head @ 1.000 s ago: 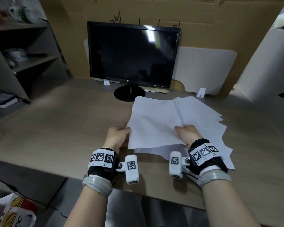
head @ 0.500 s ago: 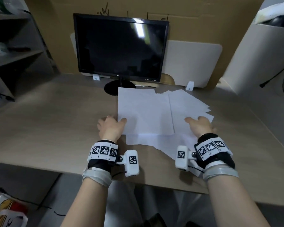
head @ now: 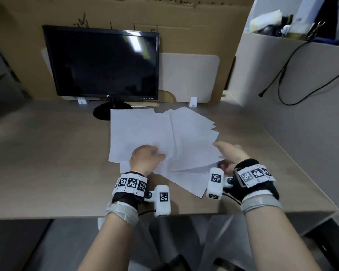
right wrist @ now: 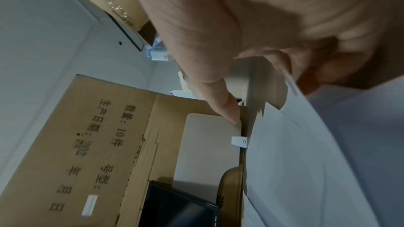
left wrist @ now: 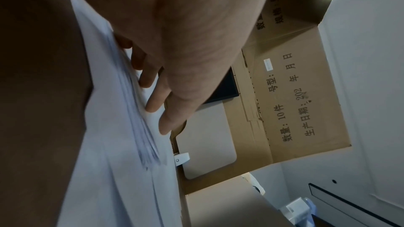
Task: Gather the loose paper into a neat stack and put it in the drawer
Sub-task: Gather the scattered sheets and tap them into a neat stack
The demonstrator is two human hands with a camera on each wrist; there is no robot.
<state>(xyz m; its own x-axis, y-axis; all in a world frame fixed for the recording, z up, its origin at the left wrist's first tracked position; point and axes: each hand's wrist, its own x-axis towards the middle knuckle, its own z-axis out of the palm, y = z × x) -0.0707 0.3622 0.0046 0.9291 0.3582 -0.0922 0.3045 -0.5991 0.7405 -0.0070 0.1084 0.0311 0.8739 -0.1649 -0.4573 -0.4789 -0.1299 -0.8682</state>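
So the paper [head: 145, 132] is a loose fan of white sheets lying flat on the desk [head: 47, 163], just in front of the monitor [head: 106, 63]. The sheets nearest the monitor's stand run long-ways straight away from the person, front edge of the desk toward the monitor. Further right of the monitor they splay out, corners poking off to the right like a spread deck, and a couple of lower sheets angle down toward the desk's front edge.

The left hand [head: 145, 160] sits on the near edge of the pile, below the monitor's middle, palm down. The left wrist view shows its fingers [left wrist: 150, 82] laid fairly straight against the edges of the sheets, pressing rather than wrapped around anything.

The right hand [head: 231, 153] is off to the right of the monitor, at the near right side of the fan, tipped on its edge with the thumb up. In the right wrist view its fingers curl under a bunch of sheets while the thumb [right wrist: 223, 103] stays out, so it's holding that side of the paper, lifted a bit off the lower sheets.
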